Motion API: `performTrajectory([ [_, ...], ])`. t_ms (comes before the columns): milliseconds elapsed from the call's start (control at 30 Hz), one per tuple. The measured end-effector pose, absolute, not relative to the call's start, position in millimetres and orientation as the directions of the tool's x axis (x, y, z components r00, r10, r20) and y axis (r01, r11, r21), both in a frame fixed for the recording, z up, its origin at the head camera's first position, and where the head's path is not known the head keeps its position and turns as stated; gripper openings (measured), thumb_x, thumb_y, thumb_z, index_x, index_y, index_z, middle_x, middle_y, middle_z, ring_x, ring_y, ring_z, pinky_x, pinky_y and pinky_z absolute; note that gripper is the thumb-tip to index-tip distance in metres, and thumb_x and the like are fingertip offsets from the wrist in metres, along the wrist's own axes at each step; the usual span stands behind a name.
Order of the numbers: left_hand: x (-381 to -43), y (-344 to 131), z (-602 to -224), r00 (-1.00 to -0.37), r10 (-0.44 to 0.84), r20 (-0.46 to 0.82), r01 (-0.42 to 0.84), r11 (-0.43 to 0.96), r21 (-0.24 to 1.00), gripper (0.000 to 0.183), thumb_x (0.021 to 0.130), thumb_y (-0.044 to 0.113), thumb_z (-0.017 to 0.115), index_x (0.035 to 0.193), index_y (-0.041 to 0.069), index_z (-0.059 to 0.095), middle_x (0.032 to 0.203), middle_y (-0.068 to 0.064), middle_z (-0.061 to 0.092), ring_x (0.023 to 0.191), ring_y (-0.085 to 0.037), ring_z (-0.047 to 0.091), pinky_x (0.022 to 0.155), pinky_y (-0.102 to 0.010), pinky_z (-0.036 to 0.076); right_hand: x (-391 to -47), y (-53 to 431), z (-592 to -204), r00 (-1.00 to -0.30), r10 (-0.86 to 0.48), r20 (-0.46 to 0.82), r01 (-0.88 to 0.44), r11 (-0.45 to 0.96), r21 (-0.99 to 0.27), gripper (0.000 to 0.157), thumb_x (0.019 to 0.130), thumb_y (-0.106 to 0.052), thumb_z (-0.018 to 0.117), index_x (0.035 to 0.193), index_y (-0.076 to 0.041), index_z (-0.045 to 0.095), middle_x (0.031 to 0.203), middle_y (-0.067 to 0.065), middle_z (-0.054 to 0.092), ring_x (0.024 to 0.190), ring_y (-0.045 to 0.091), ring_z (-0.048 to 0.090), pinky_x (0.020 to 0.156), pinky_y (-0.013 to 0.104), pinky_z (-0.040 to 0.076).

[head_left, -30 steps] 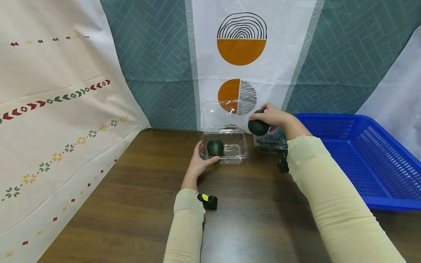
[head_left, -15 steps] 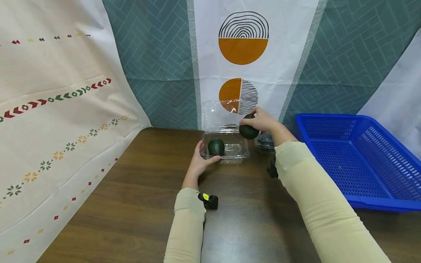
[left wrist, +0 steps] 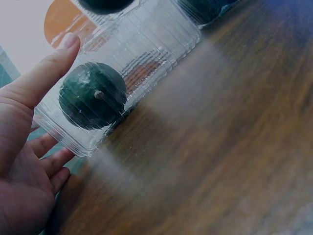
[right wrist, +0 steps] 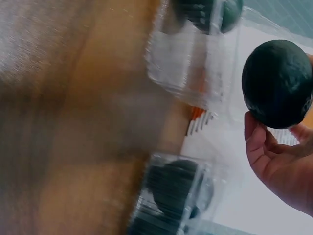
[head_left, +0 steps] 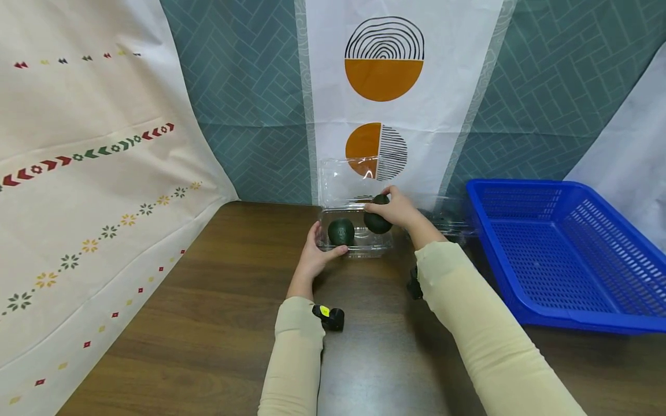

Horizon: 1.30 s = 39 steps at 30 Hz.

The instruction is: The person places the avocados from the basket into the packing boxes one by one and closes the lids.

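A clear plastic clamshell container (head_left: 370,249) stands on the table with its lid (head_left: 338,179) raised at the back. One dark green avocado (head_left: 341,232) lies in its left half, its stem end showing in the left wrist view. My left hand (head_left: 314,258) grips the container's left end, thumb at the front rim and fingers round the side. Above the right half, my right hand (head_left: 399,210) holds a second avocado (right wrist: 277,84) by its upper part, fingertips and thumb on opposite sides. In the head view this avocado overlaps the container's back rim.
Right of this container stands another clear container (head_left: 458,227) with dark green fruit inside, partly behind my right hand in the head view. A blue plastic basket (head_left: 496,274) occupies the table's right side. Patterned cloth (head_left: 250,144) hangs close behind the containers.
My right hand has carried its avocado left and down, from beside the second container to over the first one. My left hand has stayed at the container's left end.
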<state>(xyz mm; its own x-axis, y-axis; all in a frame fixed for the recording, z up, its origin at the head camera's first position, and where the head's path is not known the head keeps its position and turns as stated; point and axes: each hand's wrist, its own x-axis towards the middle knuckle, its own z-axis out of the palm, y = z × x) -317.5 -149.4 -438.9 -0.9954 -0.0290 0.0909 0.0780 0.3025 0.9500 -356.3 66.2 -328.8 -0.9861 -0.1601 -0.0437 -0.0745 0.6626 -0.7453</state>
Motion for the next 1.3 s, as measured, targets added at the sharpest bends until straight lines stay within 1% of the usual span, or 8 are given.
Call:
performTrajectory([
  [133,-317.7,-149.5,-438.8,-0.996,-0.029,0.087,0.074,0.302,0.951,0.103,0.069,0.033,0.082,0.147,0.016,0.017,0.15,-0.01,0.024,0.136,-0.025,0.022,0.108,-0.046,0.021,-356.2,59.2,-339.9,-0.988,-0.153,-0.028,-0.081,0.662,-0.745,0.07,0.082,-0.045,0.063,0.134,-0.008,0.032,0.125,0.022,0.045,0.105,0.034,0.048,0.087,0.045,0.045],
  [233,-317.6,-149.5,-438.9,-0.996,-0.027,0.083,0.071,0.305,0.95,0.103,0.07,0.033,0.082,0.147,0.016,0.016,0.15,-0.01,0.024,0.137,-0.025,0.022,0.108,-0.046,0.021,-354.9,54.1,-346.6,-0.988,-0.155,-0.01,-0.1,0.686,-0.721,0.072,0.081,-0.046,0.065,0.134,-0.009,0.034,0.124,0.021,0.046,0.105,0.034,0.048,0.087,0.045,0.045],
  [367,-318.2,-149.4,-439.1,-0.996,-0.026,0.082,0.07,0.306,0.95,0.103,0.07,0.033,0.081,0.147,0.016,0.016,0.15,-0.011,0.024,0.136,-0.025,0.022,0.108,-0.046,0.021,-352.3,48.2,-354.3,-0.988,-0.156,0.001,-0.119,0.754,-0.646,0.075,0.079,-0.049,0.065,0.136,-0.011,0.035,0.127,0.019,0.044,0.107,0.036,0.048,0.088,0.048,0.043],
  [533,-318.3,-149.3,-438.8,-0.996,-0.025,0.089,0.077,0.308,0.948,0.103,0.07,0.034,0.081,0.147,0.015,0.016,0.149,-0.011,0.024,0.136,-0.024,0.022,0.108,-0.045,0.021,-351.5,41.2,-364.4,-0.989,-0.149,0.02,-0.136,0.832,-0.538,0.077,0.08,-0.054,0.063,0.138,-0.014,0.033,0.133,0.021,0.038,0.112,0.04,0.046,0.091,0.053,0.039],
  [733,-318.0,-150.3,-438.0,-0.995,-0.016,0.097,0.087,0.321,0.943,0.102,0.071,0.034,0.081,0.147,0.012,0.016,0.149,-0.013,0.024,0.137,-0.025,0.022,0.108,-0.044,0.022,-352.6,33.1,-373.3,-0.984,-0.165,0.067,-0.178,0.898,-0.403,0.082,0.079,-0.055,0.062,0.14,-0.009,0.032,0.132,0.023,0.041,0.113,0.038,0.046,0.093,0.051,0.039],
  [1000,-317.0,-149.2,-436.6,-0.996,-0.013,0.091,0.082,0.322,0.943,0.103,0.071,0.034,0.08,0.148,0.013,0.015,0.149,-0.013,0.024,0.136,-0.025,0.023,0.107,-0.045,0.022,-355.4,28.0,-379.3,-0.984,-0.167,0.069,-0.179,0.941,-0.286,0.085,0.079,-0.056,0.063,0.14,-0.006,0.032,0.13,0.025,0.042,0.116,0.039,0.043,0.097,0.051,0.035],
  [1133,-316.9,-149.6,-436.9,-0.996,-0.005,0.085,0.079,0.318,0.945,0.103,0.071,0.034,0.08,0.148,0.014,0.014,0.15,-0.013,0.023,0.137,-0.025,0.021,0.107,-0.045,0.022,-355.9,27.7,-380.8,-0.983,-0.173,0.056,-0.181,0.958,-0.222,0.086,0.079,-0.061,0.059,0.14,-0.006,0.033,0.131,0.024,0.043,0.117,0.039,0.04,0.097,0.052,0.032],
  [1300,-317.1,-150.3,-437.1,-0.996,-0.003,0.087,0.081,0.317,0.945,0.103,0.072,0.034,0.08,0.148,0.013,0.014,0.15,-0.014,0.023,0.137,-0.025,0.022,0.107,-0.045,0.022,-355.2,26.7,-381.1,-0.982,-0.182,0.052,-0.188,0.964,-0.188,0.085,0.081,-0.064,0.054,0.14,-0.007,0.036,0.132,0.023,0.043,0.117,0.038,0.036,0.097,0.051,0.031],
])
